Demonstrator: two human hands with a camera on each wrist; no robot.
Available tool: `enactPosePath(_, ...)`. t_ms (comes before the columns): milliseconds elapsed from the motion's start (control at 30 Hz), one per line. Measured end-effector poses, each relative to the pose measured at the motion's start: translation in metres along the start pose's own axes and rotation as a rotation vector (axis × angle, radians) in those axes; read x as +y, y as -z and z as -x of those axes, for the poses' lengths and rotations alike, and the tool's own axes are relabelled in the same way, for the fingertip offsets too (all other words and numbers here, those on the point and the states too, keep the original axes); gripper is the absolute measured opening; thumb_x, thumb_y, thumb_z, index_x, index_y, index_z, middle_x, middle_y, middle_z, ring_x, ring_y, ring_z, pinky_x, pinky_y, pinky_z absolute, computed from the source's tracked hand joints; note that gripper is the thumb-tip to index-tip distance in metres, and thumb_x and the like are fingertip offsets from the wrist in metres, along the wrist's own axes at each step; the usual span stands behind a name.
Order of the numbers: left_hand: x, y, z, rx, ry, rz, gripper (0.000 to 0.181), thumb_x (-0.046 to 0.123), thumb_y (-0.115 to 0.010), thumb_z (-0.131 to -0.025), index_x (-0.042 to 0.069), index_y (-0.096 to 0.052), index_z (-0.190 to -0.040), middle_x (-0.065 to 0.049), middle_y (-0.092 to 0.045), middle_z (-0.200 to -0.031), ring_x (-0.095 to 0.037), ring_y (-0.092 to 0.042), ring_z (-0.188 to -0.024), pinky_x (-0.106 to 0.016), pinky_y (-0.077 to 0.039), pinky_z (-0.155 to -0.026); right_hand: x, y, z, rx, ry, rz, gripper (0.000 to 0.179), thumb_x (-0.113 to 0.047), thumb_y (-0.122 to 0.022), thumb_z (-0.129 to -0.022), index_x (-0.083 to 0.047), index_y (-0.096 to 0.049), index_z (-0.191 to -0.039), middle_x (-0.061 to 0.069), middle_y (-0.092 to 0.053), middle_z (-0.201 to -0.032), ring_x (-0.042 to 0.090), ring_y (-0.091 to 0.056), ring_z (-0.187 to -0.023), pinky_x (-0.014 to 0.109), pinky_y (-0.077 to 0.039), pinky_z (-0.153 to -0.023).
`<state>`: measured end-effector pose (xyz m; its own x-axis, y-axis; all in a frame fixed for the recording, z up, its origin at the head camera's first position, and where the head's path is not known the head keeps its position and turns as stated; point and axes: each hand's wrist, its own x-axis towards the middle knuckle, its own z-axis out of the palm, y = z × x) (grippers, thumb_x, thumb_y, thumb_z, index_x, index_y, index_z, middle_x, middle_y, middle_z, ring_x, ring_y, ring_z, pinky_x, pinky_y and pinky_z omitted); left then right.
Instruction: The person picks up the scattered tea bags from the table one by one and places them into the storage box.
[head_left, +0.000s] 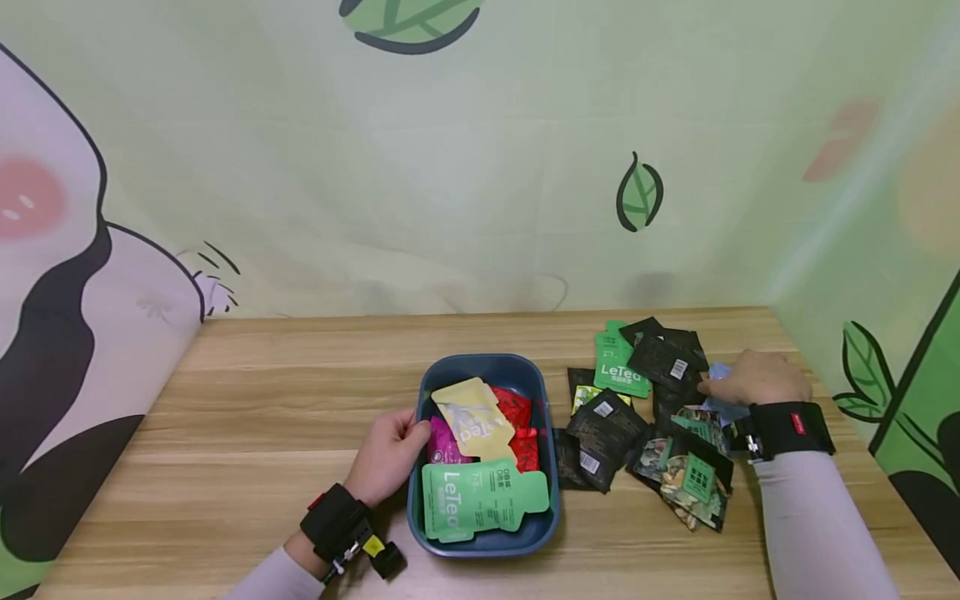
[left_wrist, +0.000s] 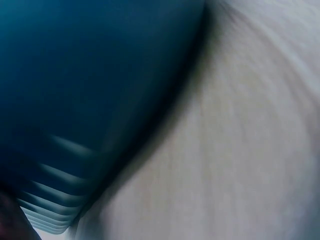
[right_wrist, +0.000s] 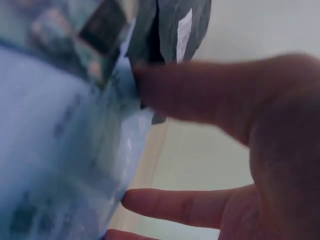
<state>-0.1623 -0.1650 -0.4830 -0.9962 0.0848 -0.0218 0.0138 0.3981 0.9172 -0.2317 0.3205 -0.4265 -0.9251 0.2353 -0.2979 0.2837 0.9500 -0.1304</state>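
My left hand (head_left: 388,454) grips the left rim of a dark blue plastic basket (head_left: 483,546), its thumb at the edge. The basket's ribbed wall (left_wrist: 75,100) fills much of the left wrist view. Inside lie a green LeTea packet (head_left: 480,500), a cream packet (head_left: 472,417), red packets (head_left: 517,408) and a purple packet (head_left: 444,442). At the right, my right hand (head_left: 761,379) touches a pale blue packet (right_wrist: 60,135). The right wrist view shows its thumb spread apart from straight fingers (right_wrist: 175,205) at the packet's edge; some fingertips are hidden.
Right of the basket, a loose pile holds black packets (head_left: 607,437), another green packet (head_left: 618,362) and picture-printed packets (head_left: 693,483). They lie on a wood-grain table (head_left: 247,467). Behind stands a pale green printed backdrop (head_left: 480,183).
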Motion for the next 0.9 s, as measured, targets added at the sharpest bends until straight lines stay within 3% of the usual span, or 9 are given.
enactPosePath(167,0.0000,0.0002,0.0004,0.006,-0.003,-0.003,0.033,0.019,-0.054,-0.096,0.006,-0.048,-0.067,-0.002,-0.038,-0.057,-0.021,-0.044,-0.055,-0.026,-0.026,-0.050,0.0003,-0.0014,-0.0033,0.033,0.012,-0.017,0.068,-0.055,-0.062,-0.080,0.011,-0.063,-0.097,0.024,-0.053,-0.080,0.033,-0.050,-0.070,0.042,-0.045,-0.057)
enactPosePath(467,0.0003,0.0005,0.0013,0.000,-0.002,0.012,0.032,0.018,-0.053,-0.097,0.005,-0.049,-0.068,-0.003,-0.039,-0.057,-0.022,-0.044,-0.054,-0.026,-0.026,-0.049,0.0037,-0.0029,-0.0074,0.062,0.071,-0.019,0.073,-0.053,-0.060,-0.083,0.017,-0.061,-0.102,0.034,-0.051,-0.093,0.038,-0.051,-0.075,0.045,-0.046,-0.057)
enactPosePath(700,0.0005,0.0003,0.0008,-0.002,-0.007,0.009,0.032,0.018,-0.054,-0.097,0.006,-0.049,-0.068,-0.003,-0.039,-0.057,-0.021,-0.044,-0.054,-0.026,-0.026,-0.049,0.0028,-0.0028,-0.0083,0.057,0.101,-0.047,0.054,-0.047,-0.060,-0.086,0.007,-0.065,-0.086,0.019,-0.054,-0.080,0.030,-0.050,-0.068,0.040,-0.043,-0.055)
enactPosePath(800,0.0009,0.0005,0.0007,-0.003,-0.008,0.006,0.032,0.018,-0.054,-0.097,0.006,-0.049,-0.068,-0.003,-0.039,-0.057,-0.022,-0.045,-0.054,-0.026,-0.026,-0.049,0.0017,-0.0044,-0.0085,0.095,0.142,-0.060,0.056,-0.043,-0.062,-0.087,0.011,-0.064,-0.099,0.027,-0.058,-0.091,0.037,-0.055,-0.075,0.044,-0.045,-0.059)
enactPosePath(900,0.0012,0.0004,0.0007,-0.004,-0.009,0.003,0.032,0.019,-0.054,-0.097,0.006,-0.049,-0.068,-0.003,-0.039,-0.057,-0.022,-0.045,-0.055,-0.026,-0.027,-0.049,-0.0012,-0.0053,-0.0061,0.142,0.095,-0.062,0.080,-0.051,-0.062,-0.085,0.019,-0.049,-0.122,0.041,-0.048,-0.111,0.052,-0.053,-0.090,0.054,-0.047,-0.064)
